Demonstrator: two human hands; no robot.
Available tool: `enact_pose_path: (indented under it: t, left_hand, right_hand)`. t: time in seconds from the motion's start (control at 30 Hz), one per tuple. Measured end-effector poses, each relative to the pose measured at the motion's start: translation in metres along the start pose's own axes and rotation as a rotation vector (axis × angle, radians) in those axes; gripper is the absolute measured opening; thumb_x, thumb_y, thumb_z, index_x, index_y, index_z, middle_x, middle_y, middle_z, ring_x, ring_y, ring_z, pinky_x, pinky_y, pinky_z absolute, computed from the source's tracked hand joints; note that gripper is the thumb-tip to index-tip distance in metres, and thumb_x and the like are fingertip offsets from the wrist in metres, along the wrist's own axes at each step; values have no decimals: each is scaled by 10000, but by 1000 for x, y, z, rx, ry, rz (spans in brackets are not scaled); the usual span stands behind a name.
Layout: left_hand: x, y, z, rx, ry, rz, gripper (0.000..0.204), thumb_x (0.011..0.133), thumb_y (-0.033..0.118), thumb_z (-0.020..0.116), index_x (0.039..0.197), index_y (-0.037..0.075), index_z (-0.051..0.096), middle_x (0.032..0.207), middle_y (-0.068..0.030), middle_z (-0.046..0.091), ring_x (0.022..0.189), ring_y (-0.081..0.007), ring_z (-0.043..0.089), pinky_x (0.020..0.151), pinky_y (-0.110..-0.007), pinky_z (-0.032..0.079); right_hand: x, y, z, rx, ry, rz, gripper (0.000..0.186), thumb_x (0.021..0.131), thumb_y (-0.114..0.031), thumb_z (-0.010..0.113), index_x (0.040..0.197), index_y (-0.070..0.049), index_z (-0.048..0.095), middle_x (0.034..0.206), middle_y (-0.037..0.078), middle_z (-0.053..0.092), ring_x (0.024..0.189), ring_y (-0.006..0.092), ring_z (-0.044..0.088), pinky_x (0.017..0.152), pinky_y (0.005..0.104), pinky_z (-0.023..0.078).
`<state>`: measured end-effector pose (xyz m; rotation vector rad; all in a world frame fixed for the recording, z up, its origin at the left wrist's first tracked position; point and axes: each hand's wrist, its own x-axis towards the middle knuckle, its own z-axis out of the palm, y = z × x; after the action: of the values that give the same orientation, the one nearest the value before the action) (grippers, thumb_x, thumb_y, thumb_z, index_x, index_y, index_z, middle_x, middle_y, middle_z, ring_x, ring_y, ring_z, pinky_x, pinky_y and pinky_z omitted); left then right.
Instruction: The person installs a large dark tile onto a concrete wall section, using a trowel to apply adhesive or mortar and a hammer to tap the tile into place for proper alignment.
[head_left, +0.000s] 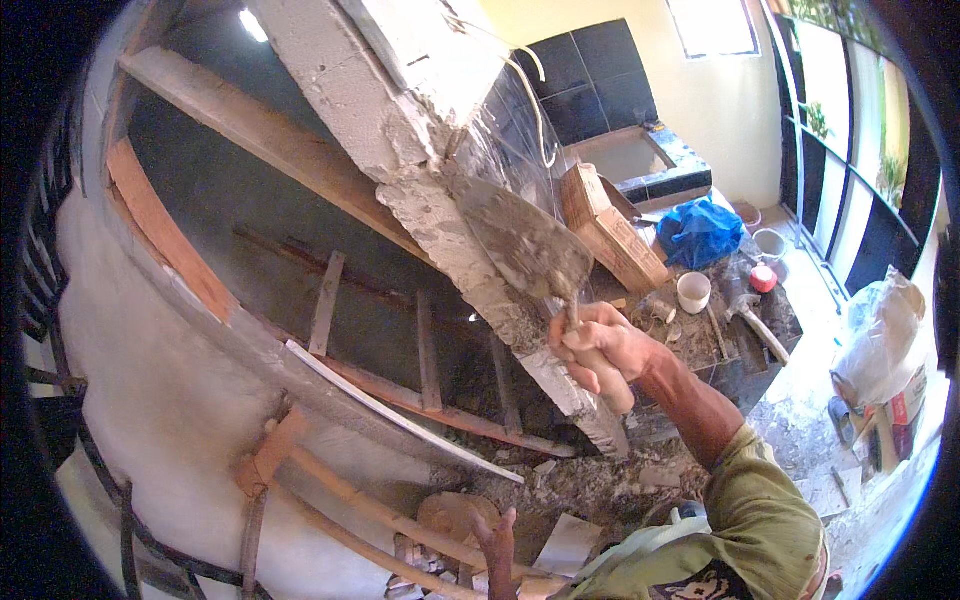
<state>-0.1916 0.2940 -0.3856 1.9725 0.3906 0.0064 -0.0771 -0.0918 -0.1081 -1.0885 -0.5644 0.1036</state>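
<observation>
My right hand (612,350) is closed round the wooden handle of a trowel (530,240). The wide metal blade is smeared with grey mortar and lies up against the rough, plastered edge of a masonry wall (400,190), where patches of wet-looking mortar show. It hides part of that edge. Low in the picture, my left hand (495,545) is held up with thumb and fingers apart, nothing between them. Close to it runs a wooden rail (400,520); whether the hand touches it I cannot tell.
Wooden beams (280,150) cross the dark opening at left. To the right, a low surface carries a cardboard box (610,230), a blue plastic bag (700,230), a white cup (693,292) and a hammer (762,330). Rubble (560,480) covers the floor below; a plastic sack (880,340) stands far right.
</observation>
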Motion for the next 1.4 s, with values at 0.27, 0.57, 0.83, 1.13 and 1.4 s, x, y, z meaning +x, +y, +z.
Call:
enact_pose_path:
  t: [0.27, 0.57, 0.83, 1.13, 1.4]
  left_hand:
    - [13, 160, -2, -117, 201, 307, 1020, 811, 265, 750, 1546, 17, 88, 1582, -227, 177, 1453, -341, 227, 1171, -476, 221]
    - [12, 385, 74, -103, 346, 741, 988, 828, 67, 654, 1569, 112, 2, 1600, -160, 155, 1460, -304, 220, 1159, -497, 266]
    - [17, 481, 133, -15, 506, 809, 1002, 808, 96, 701, 1562, 61, 43, 1567, -197, 221, 1430, -300, 272, 1170, -415, 248]
    - [39, 467, 135, 2, 532, 704, 1089, 766, 107, 774, 1536, -38, 19, 1547, -217, 214, 1368, -295, 333, 1150, -380, 278]
    - [33, 476, 157, 88, 621, 694, 837, 783, 149, 759, 1474, -17, 316, 1383, -157, 481, 1189, -234, 513, 1037, -358, 410]
  right_hand:
    - [-95, 36, -39, 11, 278, 199, 254, 841, -240, 625, 868, 10, 589, 635, 60, 583, 515, 150, 570, 494, 296, 467]
    - [-158, 62, -121, -249, 520, 462, 226, 747, -139, 704, 884, -3, 586, 641, 52, 588, 534, 147, 568, 497, 301, 457]
    - [-194, 82, -156, -233, 547, 575, 132, 759, -143, 616, 820, -31, 582, 667, 17, 564, 578, 108, 531, 517, 295, 441]
    - [-171, 59, -184, -101, 531, 648, 252, 794, -211, 667, 895, -7, 559, 610, 21, 533, 534, 130, 520, 485, 305, 423]
    - [-168, 85, -190, 19, 414, 615, 211, 799, -149, 671, 903, -3, 560, 629, 25, 545, 518, 116, 532, 472, 287, 429]
